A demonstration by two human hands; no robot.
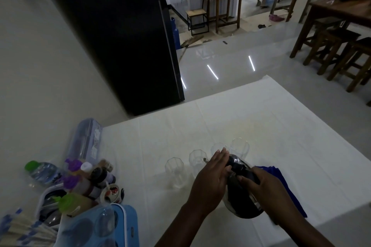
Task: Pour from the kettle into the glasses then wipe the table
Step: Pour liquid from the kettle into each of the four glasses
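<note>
Both hands on the kettle, near worktop edge

Right hand (265, 188) wrapped around the dark handle of the kettle (241, 192). Left hand (210, 180) open, palm and fingers flat against the kettle's left side and lid. Kettle tilted, spout toward the glasses (197, 161): four clear ones in a row, toward the worktop's (281, 136) middle. Blue cloth (281, 178) on the worktop, partly under kettle and right hand. Bottles and jars (88, 178) crowd the left edge.

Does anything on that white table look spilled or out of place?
Nothing clearly spilled. The four glasses stand upright in a row, the kettle is held in both hands, and a blue cloth lies beside it. A faint yellowish patch beyond the glasses may be a stain.
</note>
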